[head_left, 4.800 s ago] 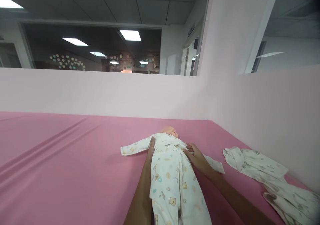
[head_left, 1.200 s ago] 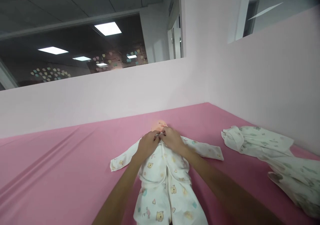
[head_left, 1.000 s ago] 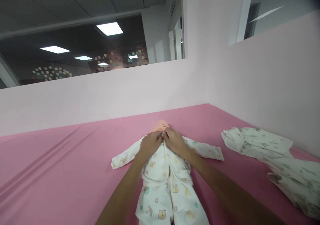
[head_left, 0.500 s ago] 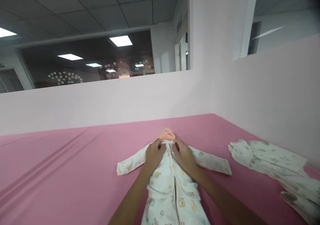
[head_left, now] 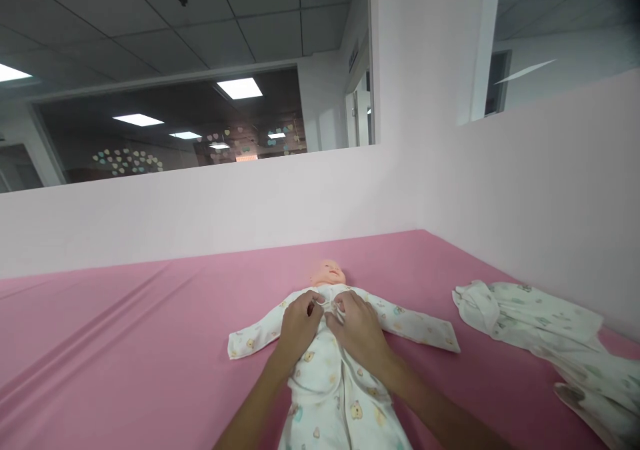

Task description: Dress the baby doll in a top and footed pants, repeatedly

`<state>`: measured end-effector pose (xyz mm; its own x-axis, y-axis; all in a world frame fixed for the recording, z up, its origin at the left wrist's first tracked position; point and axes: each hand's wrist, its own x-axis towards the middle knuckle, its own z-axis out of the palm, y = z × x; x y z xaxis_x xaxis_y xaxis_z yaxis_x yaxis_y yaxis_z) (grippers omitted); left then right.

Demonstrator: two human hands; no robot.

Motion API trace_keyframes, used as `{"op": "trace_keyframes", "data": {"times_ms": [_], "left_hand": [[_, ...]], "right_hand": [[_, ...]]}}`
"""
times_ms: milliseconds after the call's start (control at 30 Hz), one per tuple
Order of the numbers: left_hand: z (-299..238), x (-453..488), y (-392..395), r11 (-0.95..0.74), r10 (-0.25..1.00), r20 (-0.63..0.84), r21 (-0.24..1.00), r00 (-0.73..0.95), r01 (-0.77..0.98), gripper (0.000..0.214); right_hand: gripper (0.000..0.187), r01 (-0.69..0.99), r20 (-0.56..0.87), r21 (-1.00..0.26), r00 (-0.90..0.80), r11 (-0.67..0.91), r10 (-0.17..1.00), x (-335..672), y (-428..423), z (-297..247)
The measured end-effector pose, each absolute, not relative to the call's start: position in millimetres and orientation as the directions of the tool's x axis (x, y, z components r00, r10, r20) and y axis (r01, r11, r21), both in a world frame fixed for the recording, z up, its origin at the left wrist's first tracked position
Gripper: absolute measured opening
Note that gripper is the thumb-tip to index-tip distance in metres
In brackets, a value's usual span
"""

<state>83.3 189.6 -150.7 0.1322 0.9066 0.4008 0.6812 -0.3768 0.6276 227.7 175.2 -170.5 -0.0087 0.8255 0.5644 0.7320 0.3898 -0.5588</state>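
A baby doll [head_left: 329,273] lies on its back, dressed in a white one-piece baby romper [head_left: 313,387] printed with small bears. The romper's sleeves stretch out to both sides, and an opening runs down its front. On the upper chest, just below the collar, my left hand [head_left: 301,323] is closed with thumb and finger pinching one side of the front opening. My right hand [head_left: 359,327] pinches the fabric opposite, close beside it. The fingertips partly hide the edges they hold, so any fastener there is not clear.
Another white printed baby garment [head_left: 540,320] lies crumpled at the right, near the wall. A pink sheet [head_left: 125,343] covers the surface, with creases at the left. Pale walls [head_left: 225,203] with windows rise behind and to the right.
Both hands have moved slightly down from the collar by the doll's chin to the upper chest, uncovering the neckline. The whole view has shifted a little.
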Motion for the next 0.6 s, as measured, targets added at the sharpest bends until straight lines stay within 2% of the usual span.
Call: {"op": "trace_keyframes", "data": {"times_ms": [67, 233, 433, 600], "left_hand": [[-149, 83, 186, -0.390, 0.904, 0.400, 0.622, 0.153, 0.679, 0.026], [-150, 80, 182, -0.386, 0.907, 0.388, 0.618, 0.161, 0.685, 0.029], [-153, 80, 184, -0.400, 0.900, 0.395, 0.573, 0.188, 0.715, 0.029], [-152, 79, 179, -0.460, 0.865, 0.443, 0.517, 0.235, 0.721, 0.032]], "right_hand": [[0.007, 0.716, 0.576, -0.567, -0.009, 0.407, 0.818, 229, 177, -172], [0.016, 0.705, 0.544, -0.606, 0.029, 0.368, 0.839, 234, 176, -172], [0.017, 0.705, 0.525, -0.631, 0.081, 0.324, 0.847, 238, 176, -177], [0.013, 0.544, 0.517, -0.740, 0.085, 0.395, 0.852, 239, 171, -177]]}}
